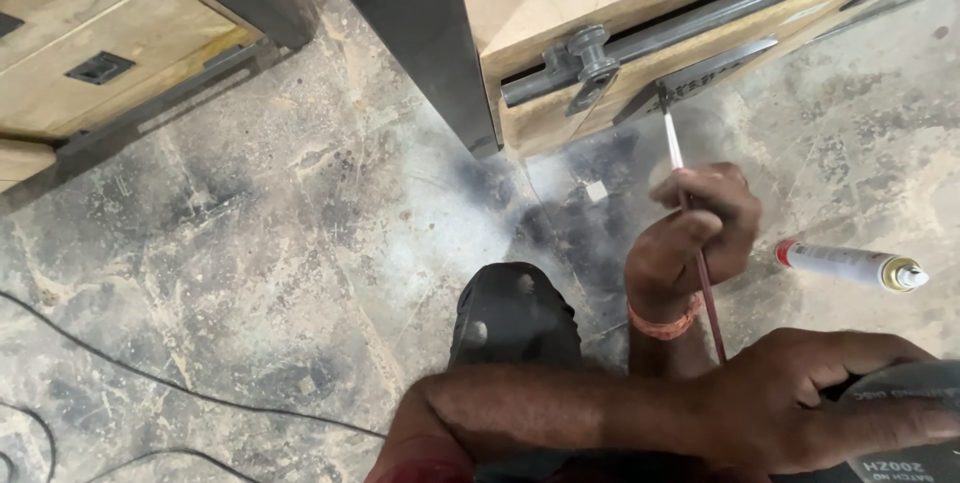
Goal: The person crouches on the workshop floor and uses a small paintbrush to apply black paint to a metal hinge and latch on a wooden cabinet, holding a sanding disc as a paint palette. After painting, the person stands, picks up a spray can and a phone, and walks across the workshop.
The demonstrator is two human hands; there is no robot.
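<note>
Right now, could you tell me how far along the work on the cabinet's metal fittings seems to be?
Done, apparently: the rail looks evenly dark, and dark overspray marks the floor by a spray can lying there. In hand: the right hand puts a thin brush to the bracket; the left hand grips a grey container. Left: probably the rest of that bracket.

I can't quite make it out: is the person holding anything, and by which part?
Yes. The right hand pinches a thin brush around mid-handle. The left hand grips a dark can round its side.
</note>
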